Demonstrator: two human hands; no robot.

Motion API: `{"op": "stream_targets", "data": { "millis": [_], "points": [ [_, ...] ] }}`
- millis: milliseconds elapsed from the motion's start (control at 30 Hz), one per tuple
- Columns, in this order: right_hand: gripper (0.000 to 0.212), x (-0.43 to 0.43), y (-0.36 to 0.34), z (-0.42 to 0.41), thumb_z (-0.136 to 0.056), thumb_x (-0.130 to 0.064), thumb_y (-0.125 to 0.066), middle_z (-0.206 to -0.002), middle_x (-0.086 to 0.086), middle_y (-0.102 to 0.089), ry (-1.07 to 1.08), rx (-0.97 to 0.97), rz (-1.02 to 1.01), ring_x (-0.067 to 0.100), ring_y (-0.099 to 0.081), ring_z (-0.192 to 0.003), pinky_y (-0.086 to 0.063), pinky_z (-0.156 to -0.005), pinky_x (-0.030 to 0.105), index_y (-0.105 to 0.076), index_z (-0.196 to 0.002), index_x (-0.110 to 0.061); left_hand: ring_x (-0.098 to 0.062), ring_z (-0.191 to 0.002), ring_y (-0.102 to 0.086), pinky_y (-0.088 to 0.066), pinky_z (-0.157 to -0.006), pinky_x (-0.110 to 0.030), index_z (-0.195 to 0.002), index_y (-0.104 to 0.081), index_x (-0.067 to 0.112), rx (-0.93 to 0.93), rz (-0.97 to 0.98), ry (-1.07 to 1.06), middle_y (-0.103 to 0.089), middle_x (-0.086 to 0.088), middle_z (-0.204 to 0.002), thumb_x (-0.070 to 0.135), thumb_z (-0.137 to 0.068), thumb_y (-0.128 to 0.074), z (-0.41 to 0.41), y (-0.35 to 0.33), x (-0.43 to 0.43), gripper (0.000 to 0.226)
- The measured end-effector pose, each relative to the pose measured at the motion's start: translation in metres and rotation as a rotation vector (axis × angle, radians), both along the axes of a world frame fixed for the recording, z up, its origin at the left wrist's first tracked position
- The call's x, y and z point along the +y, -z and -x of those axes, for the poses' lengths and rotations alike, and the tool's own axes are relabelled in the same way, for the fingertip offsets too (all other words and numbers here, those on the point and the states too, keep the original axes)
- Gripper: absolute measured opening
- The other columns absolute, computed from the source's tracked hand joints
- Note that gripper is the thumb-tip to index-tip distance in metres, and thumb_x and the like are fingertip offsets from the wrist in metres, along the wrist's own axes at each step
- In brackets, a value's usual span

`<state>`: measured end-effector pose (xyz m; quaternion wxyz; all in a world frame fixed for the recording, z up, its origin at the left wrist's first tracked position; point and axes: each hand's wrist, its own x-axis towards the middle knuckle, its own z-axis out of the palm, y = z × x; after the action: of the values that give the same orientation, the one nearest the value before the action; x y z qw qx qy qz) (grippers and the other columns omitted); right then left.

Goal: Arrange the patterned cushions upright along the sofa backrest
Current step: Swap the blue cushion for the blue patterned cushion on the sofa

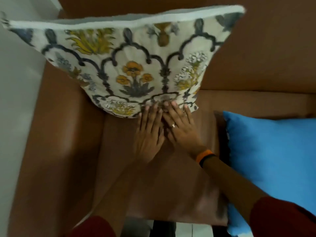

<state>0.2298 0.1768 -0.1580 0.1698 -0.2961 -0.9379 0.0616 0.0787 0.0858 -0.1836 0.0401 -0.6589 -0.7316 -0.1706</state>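
Observation:
A cream cushion [130, 62] printed with yellow flowers and dark scalloped arches stands upright against the brown sofa backrest [256, 53], in the left corner by the armrest. My left hand [149, 132] and my right hand [181, 127] lie flat side by side on the seat, fingers spread, their tips pressing the cushion's bottom edge. Neither hand grips anything. The right hand wears a ring and an orange wristband.
A plain blue cushion [273, 159] lies on the seat at the right, close to my right forearm. The brown leather armrest [56, 134] runs down the left, with a pale wall beyond it. Bare seat [153, 185] lies below my hands.

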Motion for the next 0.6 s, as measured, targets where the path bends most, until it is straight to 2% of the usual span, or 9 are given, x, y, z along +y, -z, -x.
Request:
{"op": "stream_targets", "data": {
  "millis": [100,200,267,333,367,433,500,567,600],
  "points": [
    [0.052,-0.005,-0.03,-0.082,-0.1,-0.011,-0.06,-0.167,0.021,-0.042,0.024,0.033,0.16,0.037,-0.036,-0.158,-0.032,-0.129,0.058,-0.056,-0.152,-0.009,-0.03,-0.164,-0.012,-0.005,-0.135,-0.046,-0.167,-0.014,0.013,-0.074,0.039,0.111,-0.002,-0.003,-0.178,0.022,-0.097,-0.061,-0.047,-0.014,-0.016,0.084],
    [0.051,0.003,-0.053,-0.187,-0.094,-0.012,-0.07,-0.165,0.02,-0.045,0.213,0.02,0.208,0.036,-0.039,-0.155,-0.041,-0.122,0.06,-0.062,-0.144,-0.012,-0.031,-0.163,-0.013,-0.005,-0.135,-0.046,-0.167,-0.012,0.016,-0.096,0.102,0.265,-0.008,-0.005,-0.177,0.02,-0.088,-0.071,-0.099,-0.026,-0.019,0.099],
    [0.046,0.006,-0.06,-0.258,-0.097,-0.027,-0.065,-0.164,0.018,-0.045,0.362,0.006,0.212,0.035,-0.04,-0.153,-0.042,-0.12,0.058,-0.064,-0.14,-0.012,-0.032,-0.164,-0.011,-0.006,-0.135,-0.047,-0.168,-0.011,0.019,-0.052,0.161,0.385,-0.007,-0.007,-0.177,0.025,-0.081,-0.078,-0.137,-0.028,-0.018,0.11],
    [0.051,0.005,-0.058,-0.319,-0.1,-0.04,-0.057,-0.166,0.018,-0.042,0.468,-0.013,0.271,0.038,-0.039,-0.155,-0.038,-0.122,0.059,-0.063,-0.142,-0.012,-0.035,-0.164,-0.007,-0.008,-0.133,-0.05,-0.168,-0.009,0.026,0.021,0.233,0.517,-0.004,-0.009,-0.177,0.031,-0.074,-0.082,-0.174,-0.021,-0.015,0.119],
    [0.056,0.003,-0.055,-0.346,-0.1,-0.045,-0.054,-0.168,0.018,-0.039,0.515,-0.02,0.319,0.039,-0.036,-0.157,-0.036,-0.124,0.061,-0.061,-0.144,-0.012,-0.036,-0.164,-0.005,-0.009,-0.132,-0.051,-0.168,-0.008,0.029,0.036,0.255,0.556,-0.001,-0.01,-0.177,0.029,-0.073,-0.083,-0.192,-0.015,-0.015,0.121],
    [0.066,-0.003,-0.047,-0.39,-0.098,-0.055,-0.051,-0.173,0.016,-0.03,0.647,-0.016,0.473,0.037,-0.028,-0.161,-0.031,-0.128,0.061,-0.053,-0.153,-0.019,-0.037,-0.164,-0.001,-0.008,-0.133,-0.049,-0.167,-0.006,0.034,-0.01,0.282,0.545,0.004,-0.009,-0.177,0.01,-0.073,-0.081,-0.221,-0.007,-0.013,0.123],
    [0.08,-0.009,-0.047,-0.417,-0.091,-0.07,-0.049,-0.173,0.009,-0.027,0.802,0.051,0.713,0.031,-0.029,-0.161,-0.034,-0.129,0.054,-0.037,-0.161,-0.034,-0.035,-0.164,-0.001,0.0,-0.134,-0.042,-0.167,-0.007,0.035,-0.001,0.23,0.487,0.003,-0.007,-0.178,-0.006,-0.077,-0.075,-0.242,-0.007,-0.008,0.119],
    [0.09,-0.004,-0.053,-0.427,-0.082,-0.08,-0.051,-0.166,0.003,-0.041,0.887,0.112,0.894,0.028,-0.045,-0.151,-0.044,-0.117,0.039,-0.025,-0.162,-0.046,-0.035,-0.163,-0.012,0.0,-0.135,-0.039,-0.166,-0.021,0.031,-0.101,0.221,0.458,-0.014,-0.007,-0.176,-0.01,-0.087,-0.071,-0.245,-0.008,-0.006,0.102],
    [0.093,0.002,-0.057,-0.43,-0.079,-0.083,-0.053,-0.163,-0.002,-0.048,0.903,0.114,0.95,0.027,-0.052,-0.146,-0.046,-0.11,0.034,-0.023,-0.161,-0.05,-0.034,-0.161,-0.019,-0.006,-0.135,-0.042,-0.163,-0.031,0.026,-0.172,0.246,0.397,-0.025,-0.007,-0.173,-0.011,-0.09,-0.069,-0.247,-0.017,-0.006,0.09]
  ]
}}
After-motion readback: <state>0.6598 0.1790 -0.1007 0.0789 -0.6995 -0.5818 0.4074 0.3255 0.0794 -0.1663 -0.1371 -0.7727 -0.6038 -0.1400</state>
